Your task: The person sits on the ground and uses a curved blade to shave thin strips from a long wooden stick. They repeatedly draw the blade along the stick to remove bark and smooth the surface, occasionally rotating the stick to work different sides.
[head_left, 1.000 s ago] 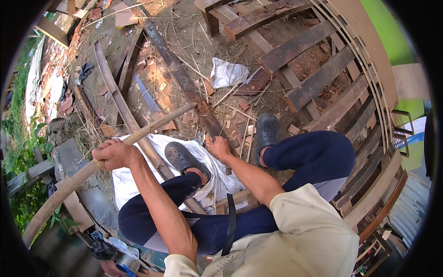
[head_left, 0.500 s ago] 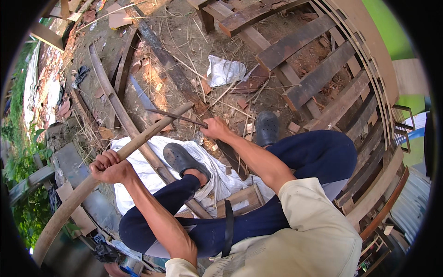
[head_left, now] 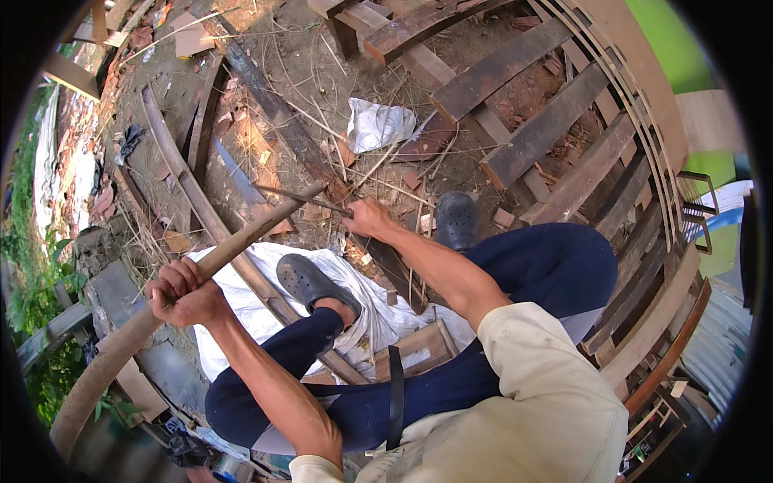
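Note:
My left hand (head_left: 187,295) is closed around a long, curved pole of pale brown wood (head_left: 266,224). From the lower left edge, the pole slants up past my left knee to a blunt end in front of me. My right hand (head_left: 369,218) grips the near end of a long, thin, dark tool (head_left: 310,200) resembling a blade. The tool lies crosswise against the pole near its far end; whether it is a knife or a file cannot be made out.
A second curved wooden piece (head_left: 192,187) slants over a white sheet (head_left: 258,270) beside my left shoe (head_left: 312,283). A blue-grey saw blade (head_left: 237,171) rests among scraps. Slatted dark timber (head_left: 547,121) stands at the right. A small wooden frame (head_left: 424,351) sits between my legs.
The whole view has shifted slightly, so the ground appears further left. Both hands keep their grips, and the dark tool still crosses the pole near its end, at a slightly different angle.

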Action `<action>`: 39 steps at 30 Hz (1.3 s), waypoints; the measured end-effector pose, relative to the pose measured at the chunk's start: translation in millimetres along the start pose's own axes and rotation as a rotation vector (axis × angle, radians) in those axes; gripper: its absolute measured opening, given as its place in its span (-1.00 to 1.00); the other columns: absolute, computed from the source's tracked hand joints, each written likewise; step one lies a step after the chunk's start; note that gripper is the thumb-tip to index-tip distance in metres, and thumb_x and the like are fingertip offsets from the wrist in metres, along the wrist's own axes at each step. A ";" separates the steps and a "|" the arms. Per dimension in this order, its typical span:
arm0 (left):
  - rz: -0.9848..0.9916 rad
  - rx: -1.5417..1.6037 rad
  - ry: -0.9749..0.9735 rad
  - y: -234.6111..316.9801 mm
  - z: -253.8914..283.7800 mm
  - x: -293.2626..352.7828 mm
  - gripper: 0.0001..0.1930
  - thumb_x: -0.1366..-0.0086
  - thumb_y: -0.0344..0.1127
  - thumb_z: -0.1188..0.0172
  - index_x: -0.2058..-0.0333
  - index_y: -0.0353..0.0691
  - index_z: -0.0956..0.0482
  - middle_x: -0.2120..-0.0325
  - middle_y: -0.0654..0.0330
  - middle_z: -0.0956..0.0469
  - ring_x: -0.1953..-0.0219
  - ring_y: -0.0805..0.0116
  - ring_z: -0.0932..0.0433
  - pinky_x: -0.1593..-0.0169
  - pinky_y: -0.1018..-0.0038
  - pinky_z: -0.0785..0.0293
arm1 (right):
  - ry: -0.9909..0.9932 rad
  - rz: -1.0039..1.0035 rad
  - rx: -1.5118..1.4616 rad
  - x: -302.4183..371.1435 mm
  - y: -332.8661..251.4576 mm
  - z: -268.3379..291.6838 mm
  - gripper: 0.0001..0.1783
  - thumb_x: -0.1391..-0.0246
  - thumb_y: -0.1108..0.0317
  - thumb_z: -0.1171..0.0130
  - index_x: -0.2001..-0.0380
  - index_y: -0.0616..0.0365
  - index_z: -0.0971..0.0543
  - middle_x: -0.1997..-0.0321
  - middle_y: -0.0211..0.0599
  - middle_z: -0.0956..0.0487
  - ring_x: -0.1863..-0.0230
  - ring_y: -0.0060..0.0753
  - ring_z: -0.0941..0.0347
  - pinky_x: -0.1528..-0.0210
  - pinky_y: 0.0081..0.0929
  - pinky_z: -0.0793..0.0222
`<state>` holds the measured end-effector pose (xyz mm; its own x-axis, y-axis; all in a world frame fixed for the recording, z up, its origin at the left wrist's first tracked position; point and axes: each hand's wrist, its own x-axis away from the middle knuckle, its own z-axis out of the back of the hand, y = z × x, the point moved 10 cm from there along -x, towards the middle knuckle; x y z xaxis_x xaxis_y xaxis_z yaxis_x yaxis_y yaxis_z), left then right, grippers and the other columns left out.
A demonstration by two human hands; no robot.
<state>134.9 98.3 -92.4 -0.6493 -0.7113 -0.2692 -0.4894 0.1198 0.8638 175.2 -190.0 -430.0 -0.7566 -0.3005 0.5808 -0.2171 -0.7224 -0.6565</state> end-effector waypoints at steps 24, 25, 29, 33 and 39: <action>-0.073 -0.120 0.172 6.4 5.2 2.5 -0.69 -0.23 -0.18 0.13 0.64 0.00 0.00 0.79 0.39 0.06 0.76 0.56 0.11 0.68 0.58 0.12 | -0.006 -0.182 -0.138 -13.5 29.2 -43.1 -0.56 0.07 0.12 -0.18 0.36 0.38 -0.62 0.34 0.26 -0.60 0.23 0.20 -0.58 0.14 -0.08 -0.50; -0.101 -0.144 0.214 9.6 7.3 6.1 -0.71 -0.25 -0.20 0.17 0.62 -0.01 0.00 0.78 0.39 0.04 0.76 0.56 0.11 0.71 0.59 0.12 | 0.017 -0.144 -0.163 -7.7 18.4 -47.9 -0.55 0.06 0.11 -0.18 0.35 0.38 -0.62 0.33 0.28 -0.60 0.22 0.21 -0.58 0.13 -0.08 -0.50; -0.118 -0.166 0.335 9.6 4.0 12.8 -0.74 -0.23 -0.24 0.17 0.59 -0.02 -0.01 0.78 0.38 0.02 0.78 0.55 0.08 0.72 0.57 0.11 | 0.093 -0.227 -0.249 4.3 37.4 -54.8 -0.58 0.06 0.11 -0.15 0.33 0.29 -0.63 0.42 0.25 -0.59 0.31 0.18 -0.58 0.17 -0.06 -0.47; -0.143 -0.212 0.508 17.9 8.5 23.6 -0.75 -0.18 -0.28 0.13 0.60 -0.03 -0.01 0.78 0.37 0.00 0.79 0.53 0.06 0.71 0.56 0.12 | 0.063 -0.100 -0.265 21.9 -3.9 -47.2 -0.57 0.04 0.13 -0.18 0.28 0.33 -0.63 0.31 0.33 -0.59 0.16 0.24 -0.56 0.06 -0.03 -0.48; -0.142 -0.232 0.612 13.7 19.3 21.5 -0.73 -0.16 -0.27 0.11 0.62 -0.05 0.00 0.78 0.34 -0.01 0.80 0.52 0.04 0.71 0.53 0.12 | 0.094 -0.263 -0.320 10.7 2.3 -57.5 -0.58 0.01 0.14 -0.15 0.25 0.32 -0.63 0.25 0.33 -0.59 0.13 0.29 -0.55 0.02 -0.01 -0.46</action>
<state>103.0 98.1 -94.5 -0.1070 -0.9819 -0.1563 -0.3632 -0.1077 0.9255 131.2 -159.1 -453.0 -0.6999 -0.0629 0.7114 -0.5794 -0.5324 -0.6171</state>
